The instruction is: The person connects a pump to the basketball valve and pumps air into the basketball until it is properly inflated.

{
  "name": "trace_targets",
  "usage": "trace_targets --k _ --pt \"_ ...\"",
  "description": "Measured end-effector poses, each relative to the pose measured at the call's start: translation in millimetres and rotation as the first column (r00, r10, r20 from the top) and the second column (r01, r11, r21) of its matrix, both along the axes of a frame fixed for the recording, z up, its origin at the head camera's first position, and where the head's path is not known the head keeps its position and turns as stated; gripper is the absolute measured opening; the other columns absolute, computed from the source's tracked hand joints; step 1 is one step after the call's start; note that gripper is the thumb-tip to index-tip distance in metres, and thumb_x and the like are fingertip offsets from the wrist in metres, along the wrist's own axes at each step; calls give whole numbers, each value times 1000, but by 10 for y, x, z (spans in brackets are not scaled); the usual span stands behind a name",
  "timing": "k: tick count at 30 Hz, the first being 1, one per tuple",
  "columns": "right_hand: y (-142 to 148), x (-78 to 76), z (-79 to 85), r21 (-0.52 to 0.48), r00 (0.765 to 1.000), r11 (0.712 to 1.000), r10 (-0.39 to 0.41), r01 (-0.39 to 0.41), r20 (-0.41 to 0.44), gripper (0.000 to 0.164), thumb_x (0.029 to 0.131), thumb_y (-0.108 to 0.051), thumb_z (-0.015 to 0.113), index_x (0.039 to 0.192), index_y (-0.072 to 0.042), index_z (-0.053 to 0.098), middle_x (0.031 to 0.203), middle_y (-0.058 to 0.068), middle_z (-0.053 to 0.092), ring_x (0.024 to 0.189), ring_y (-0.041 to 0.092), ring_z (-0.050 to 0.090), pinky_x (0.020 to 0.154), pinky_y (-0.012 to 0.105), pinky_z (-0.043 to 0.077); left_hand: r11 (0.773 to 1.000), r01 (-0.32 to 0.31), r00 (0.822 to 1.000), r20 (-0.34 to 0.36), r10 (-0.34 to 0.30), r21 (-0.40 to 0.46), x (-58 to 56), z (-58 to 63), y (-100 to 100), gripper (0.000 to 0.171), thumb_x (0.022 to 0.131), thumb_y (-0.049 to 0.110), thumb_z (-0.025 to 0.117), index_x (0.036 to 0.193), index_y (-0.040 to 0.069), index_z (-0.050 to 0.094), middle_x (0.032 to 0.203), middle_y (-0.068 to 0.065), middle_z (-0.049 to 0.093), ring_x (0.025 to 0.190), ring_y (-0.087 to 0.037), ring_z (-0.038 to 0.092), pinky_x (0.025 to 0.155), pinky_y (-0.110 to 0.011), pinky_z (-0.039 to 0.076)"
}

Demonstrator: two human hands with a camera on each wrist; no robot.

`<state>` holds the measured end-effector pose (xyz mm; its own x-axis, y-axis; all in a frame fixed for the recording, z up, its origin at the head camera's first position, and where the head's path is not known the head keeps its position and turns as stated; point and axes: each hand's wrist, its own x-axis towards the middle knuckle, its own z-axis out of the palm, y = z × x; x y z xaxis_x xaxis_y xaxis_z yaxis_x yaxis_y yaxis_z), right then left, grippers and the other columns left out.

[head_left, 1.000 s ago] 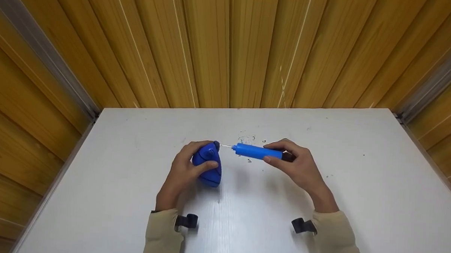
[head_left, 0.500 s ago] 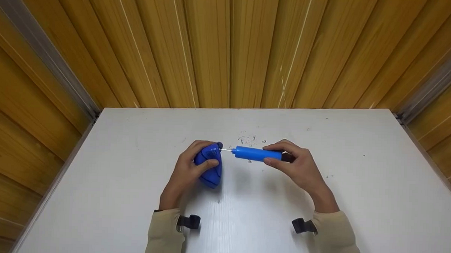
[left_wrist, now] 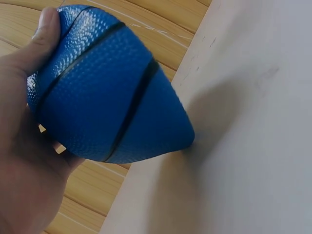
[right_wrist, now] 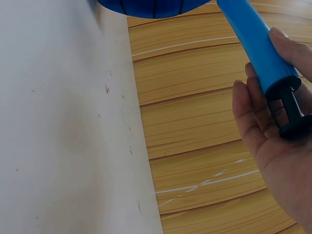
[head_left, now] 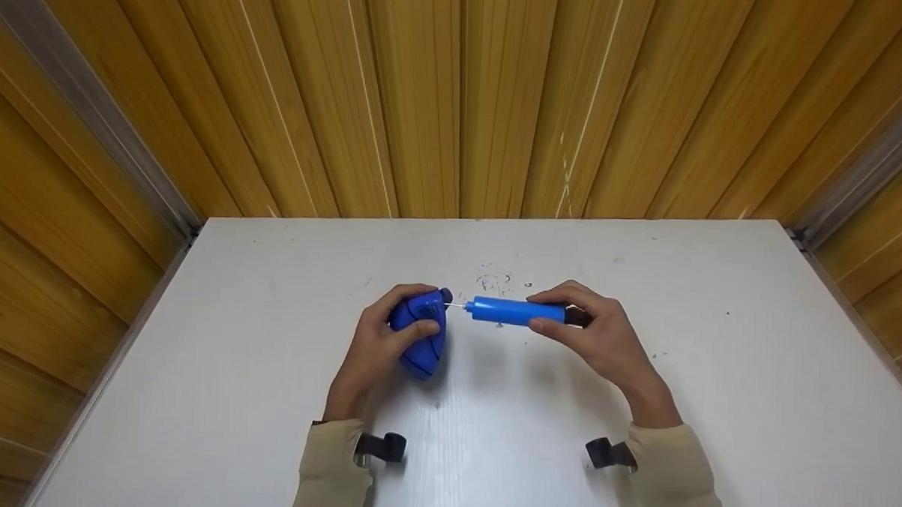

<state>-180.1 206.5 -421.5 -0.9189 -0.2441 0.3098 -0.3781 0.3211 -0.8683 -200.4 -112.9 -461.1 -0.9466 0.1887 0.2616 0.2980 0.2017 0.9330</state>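
Observation:
My left hand [head_left: 373, 341] grips a limp blue ball [head_left: 421, 354] with black seams, folded in on itself. Its thumb lies across the near face of the ball. In the left wrist view the pebbled ball [left_wrist: 107, 97] tapers to a point close over the table. A blue hand pump [head_left: 513, 310] lies level in my right hand [head_left: 598, 330], held between thumb and fingers. From the pump's tip a thin needle [head_left: 455, 305] reaches the ball's upper right side, its end hidden there. The pump's black plunger handle [right_wrist: 292, 109] sticks partly out by the palm in the right wrist view.
Both hands are over a white table [head_left: 720, 293] with small dark marks. Behind its far edge rises a yellow wood-look panel wall [head_left: 456, 96], with more panels at both sides. Black wrist cameras [head_left: 383, 446] stick inward from the beige sleeves [head_left: 331, 467].
The left hand and ball have shifted slightly right and toward me. The pump has dropped a little and turned more level, and less of the needle shows.

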Motion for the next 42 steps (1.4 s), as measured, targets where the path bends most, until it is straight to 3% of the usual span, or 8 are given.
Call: trace_targets --k 8,14,24,42 --pt "21 19 39 19 1000 1000 -16 17 -18 28 93 -11 84 121 -14 80 115 0 72 104 26 66 91 28 56 1000 9 999 -31 -9 21 -26 -15 51 35 95 19 83 129 19 75 131 -2 69 130 -32 57 110 -60 45" --pt "21 31 69 21 999 1000 -9 10 -32 28 93 -12 85 120 -14 80 115 0 72 100 27 67 87 28 56 1000 12 998 -62 -13 -20 -34 -21 64 31 100 21 77 130 15 75 135 -6 68 138 -36 54 113 -62 41" --pt "3 59 109 65 999 998 -17 21 -50 31 92 -14 86 122 -11 78 116 -1 71 100 23 66 88 29 56 1000 22 999 -42 -22 -2 -30 -26 77 27 107 20 67 131 10 71 138 -9 66 139 -34 52 115 -60 39" --pt "-28 90 168 93 998 996 -8 13 -61 29 92 -16 87 120 -15 79 112 -2 69 97 21 65 90 26 56 999 5 999 -51 -7 -33 -11 -6 79 25 103 22 73 126 10 74 142 -14 63 138 -37 53 112 -60 43"
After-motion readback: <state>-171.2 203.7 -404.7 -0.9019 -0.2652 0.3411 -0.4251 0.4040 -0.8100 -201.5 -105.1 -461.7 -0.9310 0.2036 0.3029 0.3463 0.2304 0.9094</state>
